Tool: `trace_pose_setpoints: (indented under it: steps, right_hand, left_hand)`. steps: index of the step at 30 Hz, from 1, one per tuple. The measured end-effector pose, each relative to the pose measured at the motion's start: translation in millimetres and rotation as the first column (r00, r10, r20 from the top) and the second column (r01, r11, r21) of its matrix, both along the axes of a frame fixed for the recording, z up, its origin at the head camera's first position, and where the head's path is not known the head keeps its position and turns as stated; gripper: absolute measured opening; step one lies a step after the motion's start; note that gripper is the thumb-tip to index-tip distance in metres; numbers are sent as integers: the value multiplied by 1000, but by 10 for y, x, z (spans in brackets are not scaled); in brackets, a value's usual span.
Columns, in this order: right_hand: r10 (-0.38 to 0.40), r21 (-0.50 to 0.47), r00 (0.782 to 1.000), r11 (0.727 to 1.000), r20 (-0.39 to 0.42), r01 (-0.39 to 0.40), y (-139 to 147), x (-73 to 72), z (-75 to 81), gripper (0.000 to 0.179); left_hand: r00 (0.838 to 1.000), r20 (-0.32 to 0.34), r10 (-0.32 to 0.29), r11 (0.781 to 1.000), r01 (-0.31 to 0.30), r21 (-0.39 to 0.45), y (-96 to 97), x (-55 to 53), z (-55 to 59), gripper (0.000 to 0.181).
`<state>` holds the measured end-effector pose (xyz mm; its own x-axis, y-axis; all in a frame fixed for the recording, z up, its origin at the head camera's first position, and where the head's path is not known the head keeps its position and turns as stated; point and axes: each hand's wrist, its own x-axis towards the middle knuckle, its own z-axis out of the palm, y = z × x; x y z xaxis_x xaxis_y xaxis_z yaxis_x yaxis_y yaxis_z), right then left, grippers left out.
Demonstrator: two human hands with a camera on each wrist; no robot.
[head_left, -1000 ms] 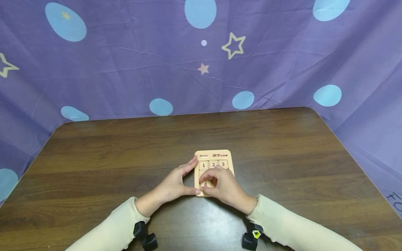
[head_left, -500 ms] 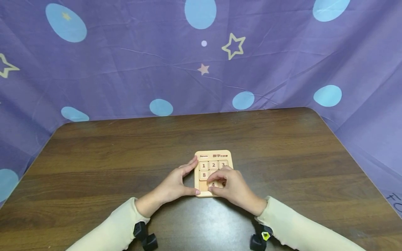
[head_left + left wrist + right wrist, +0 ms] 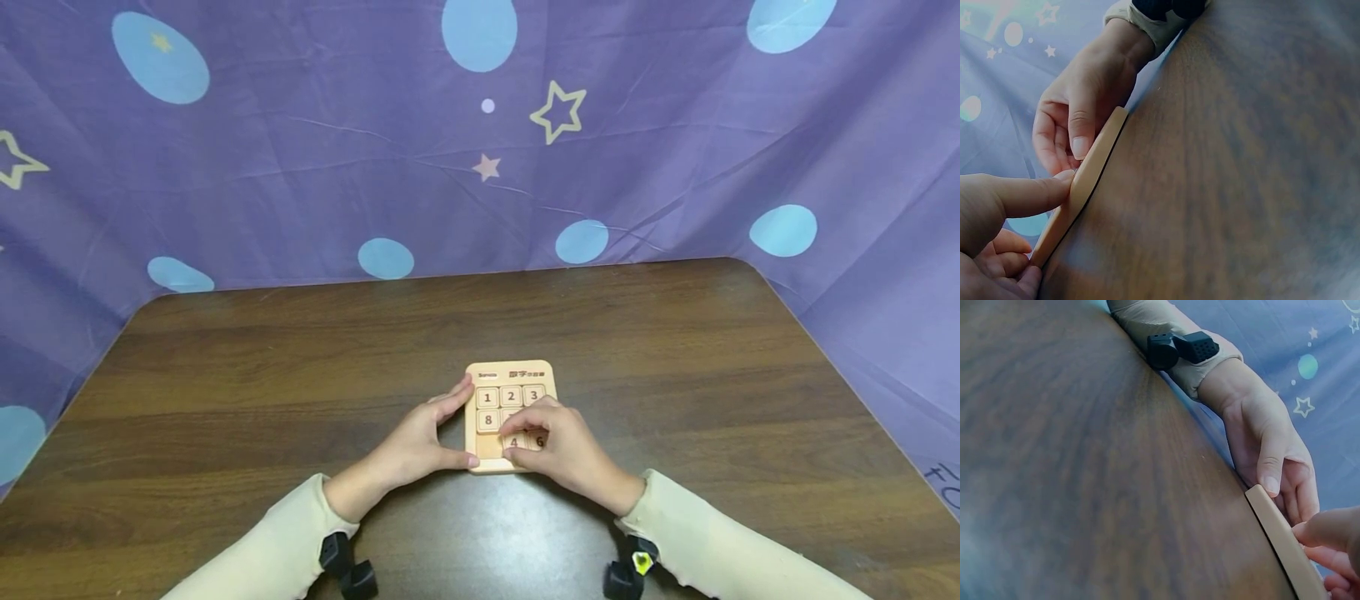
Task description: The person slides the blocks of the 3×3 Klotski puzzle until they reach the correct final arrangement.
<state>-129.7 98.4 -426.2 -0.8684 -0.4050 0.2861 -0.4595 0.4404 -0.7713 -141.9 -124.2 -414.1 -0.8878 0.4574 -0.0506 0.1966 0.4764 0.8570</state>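
In the head view, a number puzzle (image 3: 517,367) is laid flat on the brown surface (image 3: 300,358); its left side is gripped between the thumb and fingers of the left hand (image 3: 416,436), while tile 4 (image 3: 514,442), in the bottom row, is enclosed by the curled thumb and forefinger of the right hand (image 3: 561,439). In the left wrist view, the puzzle's edge is touched by the left thumb. In the right wrist view, the tile is hidden

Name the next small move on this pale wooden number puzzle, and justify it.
Probably slide the square, pale wooden tile marked 8 down with the right hand: the vacant bottom-left slot lies directly below it, and the left hand grips the pale wooden board.
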Motion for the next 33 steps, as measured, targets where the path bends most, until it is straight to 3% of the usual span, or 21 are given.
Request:
trace_pose_setpoints:
  steps: [10, 33]
  right_hand:
    - [-27, -71, 999, 997, -29, 25, -10, -46, -40, 23]
    - [-63, 9, 997, 998, -47, 63, -51, -130, -20, 27]
  left_hand:
    - [1000, -1, -1, 1000, 1, 20, 0, 15, 1, 92]
    - [1000, -1, -1, 1000, 1, 5, 7, 0, 4, 91]
